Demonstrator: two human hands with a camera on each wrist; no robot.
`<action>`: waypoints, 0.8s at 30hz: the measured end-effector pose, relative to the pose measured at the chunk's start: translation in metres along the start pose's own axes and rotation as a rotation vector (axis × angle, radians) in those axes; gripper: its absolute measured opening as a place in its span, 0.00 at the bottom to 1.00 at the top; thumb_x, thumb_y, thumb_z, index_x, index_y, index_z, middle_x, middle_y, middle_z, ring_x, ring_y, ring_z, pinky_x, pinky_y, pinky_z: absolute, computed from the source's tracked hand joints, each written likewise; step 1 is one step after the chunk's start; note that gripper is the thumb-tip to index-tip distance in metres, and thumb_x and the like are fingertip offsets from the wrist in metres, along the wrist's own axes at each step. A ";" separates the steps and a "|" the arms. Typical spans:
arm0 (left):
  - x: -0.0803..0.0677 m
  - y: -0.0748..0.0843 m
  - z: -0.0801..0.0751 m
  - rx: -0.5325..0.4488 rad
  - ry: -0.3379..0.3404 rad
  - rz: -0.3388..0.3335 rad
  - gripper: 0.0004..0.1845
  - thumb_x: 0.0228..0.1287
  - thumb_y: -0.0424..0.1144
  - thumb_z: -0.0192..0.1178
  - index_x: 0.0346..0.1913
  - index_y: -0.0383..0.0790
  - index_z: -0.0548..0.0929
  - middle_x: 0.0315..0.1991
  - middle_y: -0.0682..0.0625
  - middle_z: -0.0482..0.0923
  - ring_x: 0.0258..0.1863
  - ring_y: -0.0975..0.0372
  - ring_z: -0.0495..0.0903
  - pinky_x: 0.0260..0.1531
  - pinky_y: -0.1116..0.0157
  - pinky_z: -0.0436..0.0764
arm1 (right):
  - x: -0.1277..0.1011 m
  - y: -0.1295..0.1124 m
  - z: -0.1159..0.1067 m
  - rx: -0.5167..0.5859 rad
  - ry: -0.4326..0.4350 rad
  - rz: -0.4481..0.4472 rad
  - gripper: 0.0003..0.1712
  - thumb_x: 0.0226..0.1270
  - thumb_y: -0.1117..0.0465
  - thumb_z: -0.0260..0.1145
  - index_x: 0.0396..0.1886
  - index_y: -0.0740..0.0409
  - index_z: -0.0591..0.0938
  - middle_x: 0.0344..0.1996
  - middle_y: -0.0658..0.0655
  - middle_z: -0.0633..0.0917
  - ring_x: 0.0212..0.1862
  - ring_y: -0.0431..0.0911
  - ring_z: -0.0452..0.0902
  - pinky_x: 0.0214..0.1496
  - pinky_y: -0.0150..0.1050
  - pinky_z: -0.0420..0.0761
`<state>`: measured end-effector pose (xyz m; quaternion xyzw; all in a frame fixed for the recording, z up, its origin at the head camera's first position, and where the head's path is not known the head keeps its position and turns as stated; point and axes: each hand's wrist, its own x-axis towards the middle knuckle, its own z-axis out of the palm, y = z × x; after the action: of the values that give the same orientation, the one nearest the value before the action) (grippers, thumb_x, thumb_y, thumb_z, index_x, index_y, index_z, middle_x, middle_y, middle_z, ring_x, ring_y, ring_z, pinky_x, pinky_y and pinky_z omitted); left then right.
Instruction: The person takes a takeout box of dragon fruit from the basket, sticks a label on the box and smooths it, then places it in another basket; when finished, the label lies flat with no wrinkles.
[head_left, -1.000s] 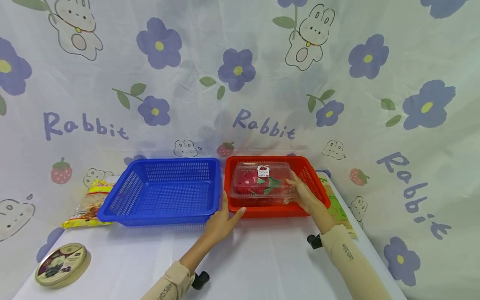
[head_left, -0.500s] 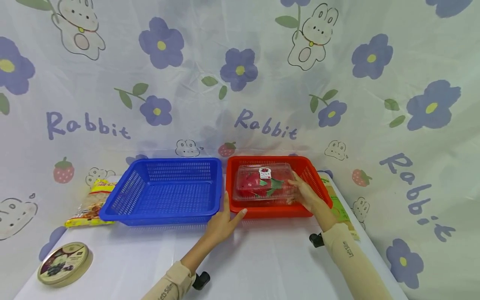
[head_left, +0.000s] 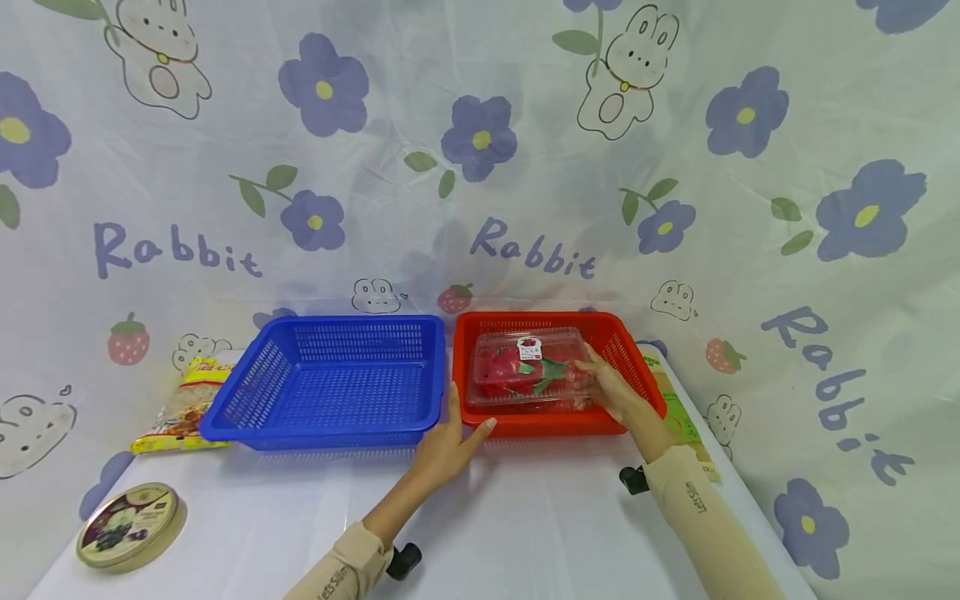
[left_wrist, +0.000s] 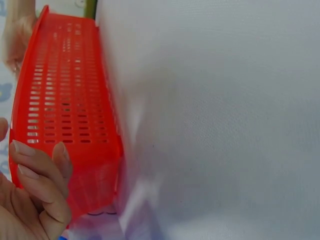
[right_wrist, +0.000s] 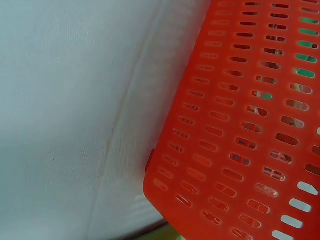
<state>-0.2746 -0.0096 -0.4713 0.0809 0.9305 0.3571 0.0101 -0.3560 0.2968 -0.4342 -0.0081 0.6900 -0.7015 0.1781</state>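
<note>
In the head view a clear plastic box of dragon fruit with a white label lies in the red basket. My right hand holds the box's right end, and some fingertips show through the plastic. At the basket's front left corner is my left hand, thumb and index finger spread, beside the gap to the blue basket. The left wrist view shows loosely bent fingers at the red basket's end; whether they touch it I cannot tell. The right wrist view shows only the red basket's slotted side.
A yellow-edged snack bag lies left of the blue basket. A round tin sits at the table's front left. A green package lies partly behind the right forearm. A patterned curtain hangs behind.
The fruit box has shifted slightly lower and toward the front in the red basket, with my right hand still on it. My left hand has hardly moved. The head view has shifted slightly.
</note>
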 end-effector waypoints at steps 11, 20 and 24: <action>0.001 0.002 0.001 0.003 0.006 -0.006 0.58 0.65 0.70 0.51 0.79 0.38 0.33 0.20 0.49 0.67 0.24 0.56 0.75 0.32 0.57 0.81 | 0.001 0.001 0.000 -0.001 0.025 0.014 0.39 0.80 0.51 0.47 0.81 0.39 0.40 0.28 0.56 0.76 0.23 0.46 0.79 0.34 0.39 0.82; 0.001 0.002 0.002 -0.022 0.009 -0.011 0.57 0.66 0.68 0.53 0.80 0.39 0.33 0.19 0.49 0.65 0.19 0.59 0.71 0.23 0.64 0.72 | 0.004 0.003 0.002 -0.052 0.060 0.041 0.38 0.80 0.52 0.46 0.81 0.37 0.41 0.43 0.66 0.75 0.26 0.47 0.78 0.33 0.38 0.82; 0.002 0.001 0.002 -0.014 0.013 -0.002 0.57 0.66 0.68 0.52 0.80 0.39 0.33 0.18 0.51 0.64 0.18 0.59 0.68 0.21 0.64 0.69 | 0.004 0.002 0.002 -0.071 0.064 0.063 0.39 0.80 0.52 0.45 0.81 0.36 0.37 0.62 0.70 0.68 0.26 0.47 0.78 0.33 0.37 0.82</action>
<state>-0.2757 -0.0068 -0.4721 0.0774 0.9282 0.3640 0.0049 -0.3585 0.2939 -0.4374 0.0300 0.7197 -0.6705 0.1776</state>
